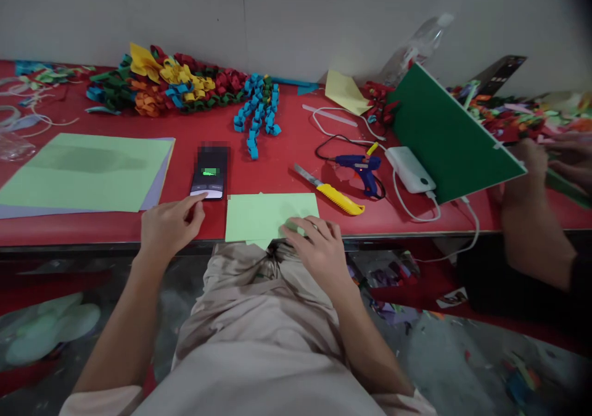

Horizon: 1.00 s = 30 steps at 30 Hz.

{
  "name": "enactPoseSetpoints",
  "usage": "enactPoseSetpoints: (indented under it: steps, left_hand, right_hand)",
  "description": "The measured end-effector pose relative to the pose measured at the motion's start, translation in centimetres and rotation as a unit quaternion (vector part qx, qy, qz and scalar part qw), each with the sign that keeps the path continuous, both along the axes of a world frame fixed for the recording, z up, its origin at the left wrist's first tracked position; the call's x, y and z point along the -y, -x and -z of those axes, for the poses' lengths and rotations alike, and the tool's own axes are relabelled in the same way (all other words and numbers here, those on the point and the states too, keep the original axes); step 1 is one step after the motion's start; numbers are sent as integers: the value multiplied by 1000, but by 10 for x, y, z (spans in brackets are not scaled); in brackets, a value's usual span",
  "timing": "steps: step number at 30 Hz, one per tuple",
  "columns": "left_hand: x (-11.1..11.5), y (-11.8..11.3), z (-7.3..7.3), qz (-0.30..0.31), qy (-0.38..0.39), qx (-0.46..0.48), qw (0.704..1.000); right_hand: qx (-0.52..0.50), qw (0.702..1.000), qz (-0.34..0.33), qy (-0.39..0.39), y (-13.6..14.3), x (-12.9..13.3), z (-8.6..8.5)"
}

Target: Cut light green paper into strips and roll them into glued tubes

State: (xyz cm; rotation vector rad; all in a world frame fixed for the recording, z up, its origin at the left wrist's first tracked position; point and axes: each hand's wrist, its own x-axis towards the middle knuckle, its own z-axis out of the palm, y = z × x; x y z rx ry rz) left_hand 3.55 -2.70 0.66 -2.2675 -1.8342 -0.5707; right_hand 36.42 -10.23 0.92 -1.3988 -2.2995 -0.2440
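My left hand [171, 228] reaches to the lower edge of a smartphone [209, 172] lying on the table. Its index finger is stretched out onto the screen, and the other fingers curl loosely with nothing in them. On a pale green sheet of paper [259, 216] at the table's front edge rests my right hand [319, 243], fingers slightly bent and apart. A yellow utility knife [340, 199] with its blade out lies just beyond that hand. Behind the knife is a blue hot glue gun [361, 168] with a small red light.
Large green sheets [87, 169] lie at left. Colourful paper chains [176, 83] line the wall. A green board [448, 132] leans at right beside a white power bank [411, 169] with cables. Behind it is a plastic bottle [420, 43]. Another person's arm [531, 219] is at far right.
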Motion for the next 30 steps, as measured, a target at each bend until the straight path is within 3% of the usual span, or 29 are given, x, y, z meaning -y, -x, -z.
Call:
enactPoseSetpoints:
  steps: [6, 11, 13, 15, 19, 22, 25, 30]
  left_hand:
    - [0, -2, -4, -25, 26, -2, 999]
    - [0, -3, -7, -25, 42, 1, 999]
    - [0, -3, -8, -31, 50, -1, 998]
    - [0, -3, -8, -40, 57, -11, 998]
    - [0, -3, -8, -44, 53, -18, 997]
    - [0, -3, -8, -39, 54, -14, 998]
    - [0, -4, -8, -39, 56, -10, 998]
    - [-1, -4, -8, -42, 55, -6, 998]
  right_hand:
    - [-20, 997, 2, -69, -7, -14, -24]
    - [-169, 969, 55, -172, -10, -32, -53]
    - [-283, 944, 81, -151, -8, -42, -62]
    - [-413, 905, 86, -54, -3, -54, -65]
    - [-558, 804, 32, 205, 10, -78, -46]
    - [-586, 750, 36, 304, 18, -88, -22]
    - [-589, 747, 38, 306, 21, -90, -6]
    - [-565, 793, 63, 221, 17, -95, -3]
